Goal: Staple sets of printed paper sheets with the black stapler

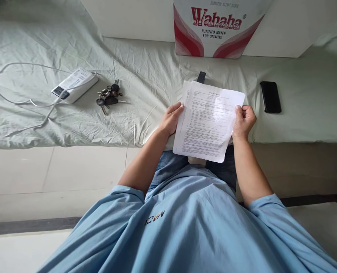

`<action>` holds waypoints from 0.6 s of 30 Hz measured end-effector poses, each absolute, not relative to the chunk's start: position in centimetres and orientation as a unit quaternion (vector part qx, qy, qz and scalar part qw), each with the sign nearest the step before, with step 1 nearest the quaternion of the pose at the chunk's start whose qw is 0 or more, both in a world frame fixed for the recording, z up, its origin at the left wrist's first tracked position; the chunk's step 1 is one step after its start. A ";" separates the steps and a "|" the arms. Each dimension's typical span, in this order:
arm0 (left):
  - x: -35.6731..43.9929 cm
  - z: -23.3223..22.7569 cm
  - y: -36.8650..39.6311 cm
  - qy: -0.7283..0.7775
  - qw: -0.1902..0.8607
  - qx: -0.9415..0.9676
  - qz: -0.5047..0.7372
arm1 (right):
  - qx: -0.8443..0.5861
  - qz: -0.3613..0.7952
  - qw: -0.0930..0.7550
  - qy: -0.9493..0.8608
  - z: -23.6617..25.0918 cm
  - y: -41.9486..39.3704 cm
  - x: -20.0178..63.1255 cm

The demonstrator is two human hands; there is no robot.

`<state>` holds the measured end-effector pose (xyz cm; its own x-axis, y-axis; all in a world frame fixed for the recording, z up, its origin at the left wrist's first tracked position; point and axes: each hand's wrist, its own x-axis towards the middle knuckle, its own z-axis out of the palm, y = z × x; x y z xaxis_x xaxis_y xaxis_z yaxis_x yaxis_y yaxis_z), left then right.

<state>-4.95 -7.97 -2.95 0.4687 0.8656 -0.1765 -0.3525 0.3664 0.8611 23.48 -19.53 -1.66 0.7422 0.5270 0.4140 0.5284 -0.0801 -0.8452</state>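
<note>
Between my two hands are printed paper sheets (209,121), a few slightly fanned at the left edge, dense with small text. My left hand (171,118) pinches their left edge, thumb on top. On the opposite side, my right hand (243,120) grips the right edge with its fingers curled behind. The sheets tilt a little over the front edge of the cloth-covered surface and my lap. Just beyond their top edge pokes out the end of a black object (201,77); the sheets hide the rest, so its kind is unclear.
A pale green cloth (145,72) covers the surface. Left lie a bunch of keys (110,95) and a white box-shaped device (76,85) with a white cable (47,117). A black phone (270,97) rests at right. A Wahaha water carton (218,34) stands at the back.
</note>
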 end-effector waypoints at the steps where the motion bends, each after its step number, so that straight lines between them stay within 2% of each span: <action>1: -5.0 -3.0 -7.9 0.329 0.759 0.394 0.401 | -0.735 -0.003 0.574 -0.360 -1.5 -19.4 23.3; 18: -4.8 -2.8 -8.0 0.313 0.748 0.430 0.398 | -0.718 -0.007 0.564 -0.409 -0.7 -18.7 22.1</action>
<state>-4.79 -7.97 -2.76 0.4875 0.8638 -0.1268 -0.3257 0.3147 0.8916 22.12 -18.75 -0.67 0.6661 0.5788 0.4705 0.5942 -0.0306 -0.8037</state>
